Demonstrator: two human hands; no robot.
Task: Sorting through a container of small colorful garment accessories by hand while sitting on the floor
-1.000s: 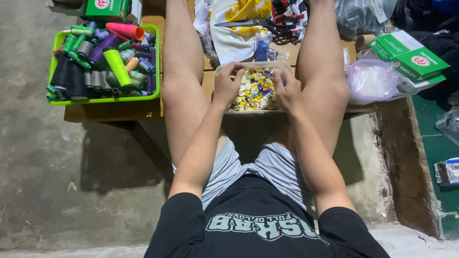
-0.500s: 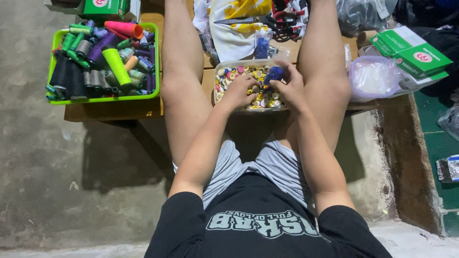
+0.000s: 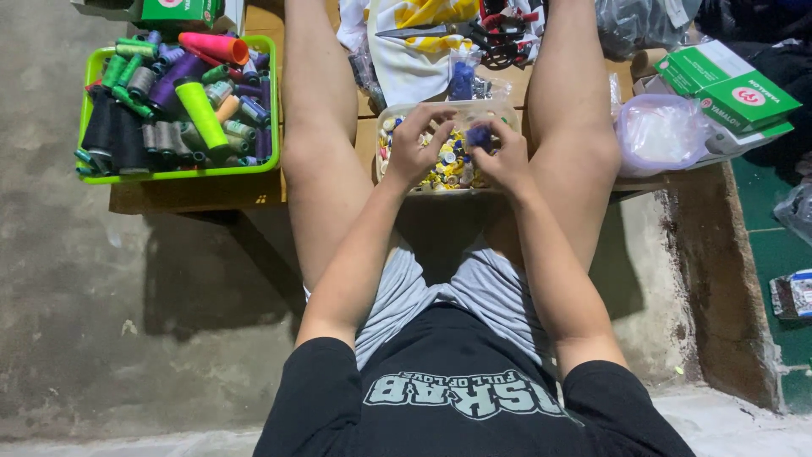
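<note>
clear plastic tub point(image 3: 507, 108) | glossy plastic buttons point(image 3: 447, 161) | rough concrete floor point(image 3: 127, 338)

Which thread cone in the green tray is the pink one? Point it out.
The pink cone lies on its side along the top edge of the green tray, on the heap. Its neighbour, the big cone below it, is lime green.

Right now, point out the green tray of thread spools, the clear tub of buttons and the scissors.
green tray point(image 3: 182, 173), head view, on its front rim.
clear tub of buttons point(image 3: 385, 118), head view, on its left wall.
scissors point(image 3: 423, 30), head view, on the blades.
</note>
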